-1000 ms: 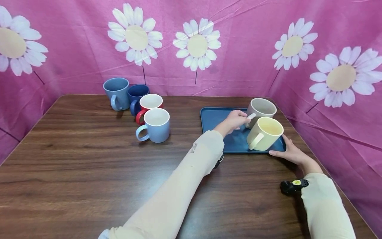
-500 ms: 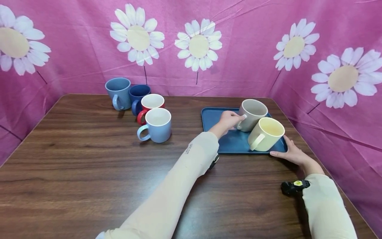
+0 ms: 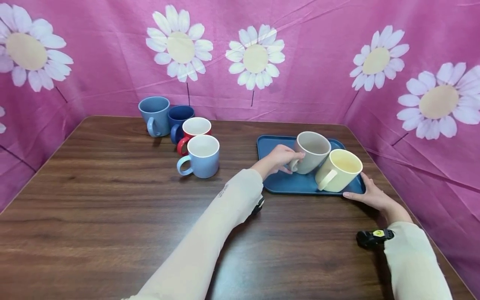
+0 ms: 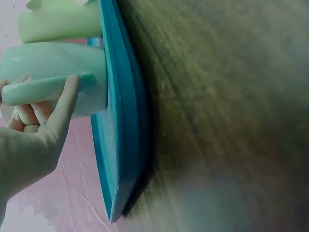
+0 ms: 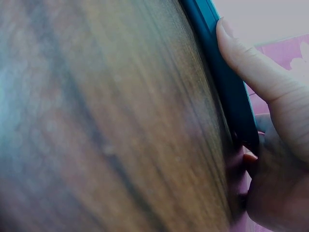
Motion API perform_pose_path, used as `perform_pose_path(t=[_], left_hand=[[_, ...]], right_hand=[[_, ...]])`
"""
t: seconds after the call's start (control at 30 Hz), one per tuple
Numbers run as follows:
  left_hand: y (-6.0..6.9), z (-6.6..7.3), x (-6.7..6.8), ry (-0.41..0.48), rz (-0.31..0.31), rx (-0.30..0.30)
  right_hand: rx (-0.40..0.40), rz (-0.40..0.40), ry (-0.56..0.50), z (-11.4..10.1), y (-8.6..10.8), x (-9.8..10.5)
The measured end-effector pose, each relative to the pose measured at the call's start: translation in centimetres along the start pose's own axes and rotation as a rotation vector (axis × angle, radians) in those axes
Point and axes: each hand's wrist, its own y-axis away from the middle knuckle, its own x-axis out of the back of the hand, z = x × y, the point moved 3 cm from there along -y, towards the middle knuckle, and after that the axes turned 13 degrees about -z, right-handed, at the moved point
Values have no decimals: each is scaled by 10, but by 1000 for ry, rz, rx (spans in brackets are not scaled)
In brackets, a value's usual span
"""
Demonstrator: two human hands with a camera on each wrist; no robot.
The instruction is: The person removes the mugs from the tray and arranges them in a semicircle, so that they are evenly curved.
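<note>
A light grey mug stands on the blue tray, its handle toward the left. My left hand grips that handle; in the left wrist view the fingers pass through behind the handle. Right beside the grey mug sits a pale yellow mug on the tray's right part, its handle toward the front left. At the tray's front right corner my right hand holds on, the thumb along the front rim and the fingers around the right side. The right wrist view shows the thumb against the tray's dark edge.
Left of the tray a group of mugs stands on the brown wooden table: a light blue mug, a red mug, a dark blue mug and a grey-blue mug. A pink flowered cloth hangs behind and at the right.
My left hand has brought the grey mug from the tray's back right corner leftward and nearer to me. The right hand keeps its place at the tray corner. The view has shifted slightly.
</note>
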Motion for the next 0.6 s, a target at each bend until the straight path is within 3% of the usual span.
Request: perform_pose_path(t=[0.1, 0.6], left_hand=[[6, -2, 0, 2, -23, 20], [37, -9, 6, 92, 29, 38]], right_hand=[[-1, 4, 2, 0, 1, 0], [22, 17, -5, 1, 0, -1]])
